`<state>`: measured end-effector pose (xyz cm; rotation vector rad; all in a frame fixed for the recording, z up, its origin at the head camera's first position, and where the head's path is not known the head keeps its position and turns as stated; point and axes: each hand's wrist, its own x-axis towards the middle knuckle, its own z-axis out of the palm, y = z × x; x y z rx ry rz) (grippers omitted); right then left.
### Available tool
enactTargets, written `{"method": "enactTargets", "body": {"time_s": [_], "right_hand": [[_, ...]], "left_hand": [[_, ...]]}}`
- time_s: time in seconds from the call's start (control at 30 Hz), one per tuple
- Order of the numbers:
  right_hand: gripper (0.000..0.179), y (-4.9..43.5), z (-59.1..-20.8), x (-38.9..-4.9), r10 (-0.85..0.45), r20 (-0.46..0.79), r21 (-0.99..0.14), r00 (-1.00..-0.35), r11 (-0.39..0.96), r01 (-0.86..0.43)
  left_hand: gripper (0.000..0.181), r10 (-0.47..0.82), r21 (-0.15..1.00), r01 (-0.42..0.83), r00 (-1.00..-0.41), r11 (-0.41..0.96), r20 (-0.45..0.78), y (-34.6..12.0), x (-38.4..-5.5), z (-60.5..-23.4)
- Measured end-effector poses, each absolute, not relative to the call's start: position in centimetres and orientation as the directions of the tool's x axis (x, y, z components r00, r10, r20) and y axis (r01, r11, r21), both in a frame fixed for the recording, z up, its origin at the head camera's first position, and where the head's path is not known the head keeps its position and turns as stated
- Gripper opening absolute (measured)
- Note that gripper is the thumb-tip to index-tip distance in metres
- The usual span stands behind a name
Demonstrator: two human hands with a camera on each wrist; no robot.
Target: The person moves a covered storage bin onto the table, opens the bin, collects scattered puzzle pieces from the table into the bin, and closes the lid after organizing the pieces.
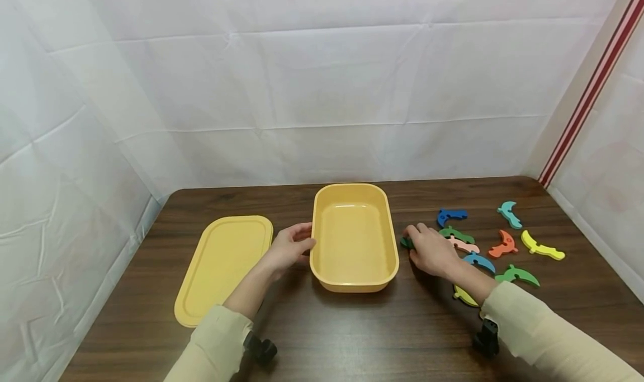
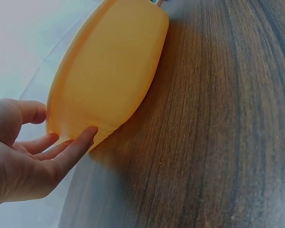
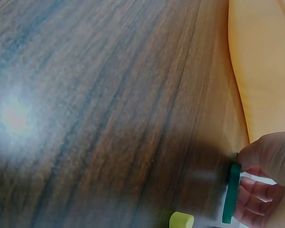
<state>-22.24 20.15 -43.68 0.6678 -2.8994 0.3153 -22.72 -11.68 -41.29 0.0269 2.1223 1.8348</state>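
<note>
A deep yellow plastic bin (image 1: 354, 281) stands in the middle of the table. My left hand (image 1: 290, 249) is at its left side, the thumb at the rim and the loosely extended fingers (image 2: 76, 147) against the outer wall. To the right of the bin, my right hand (image 1: 431, 250) pinches a dark green flat piece (image 3: 231, 194) between thumb and fingers, low over the tabletop. That piece stands on its narrow edge in the right wrist view. My right hand and forearm partly cover the pieces around them.
Several curved, crescent-like coloured pieces lie to the right, among them an orange piece (image 1: 503, 244), a yellow piece (image 1: 542, 246), a dark blue piece (image 1: 450, 216) and a green piece (image 1: 517, 274). At the left lies a flat yellow lid (image 1: 226, 264). White sheeting (image 1: 332, 85) hangs behind the table.
</note>
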Motion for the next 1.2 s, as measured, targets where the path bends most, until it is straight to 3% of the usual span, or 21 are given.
{"method": "enactTargets", "body": {"time_s": [0.9,1.2], "right_hand": [[0.029,20.3,-39.6,-22.4,-0.491,0.248,-0.17,-0.835,0.826,-0.537],[0.028,19.8,-38.0,-22.0,-0.532,0.289,-0.11,-0.796,0.807,-0.58]], "left_hand": [[0.042,0.188,0.96,-0.216,-0.95,0.177,-0.249,-11.6,-22.6,-41.2],[0.042,0.188,0.961,-0.214,-0.951,0.177,-0.246,-11.6,-22.6,-41.3]]}}
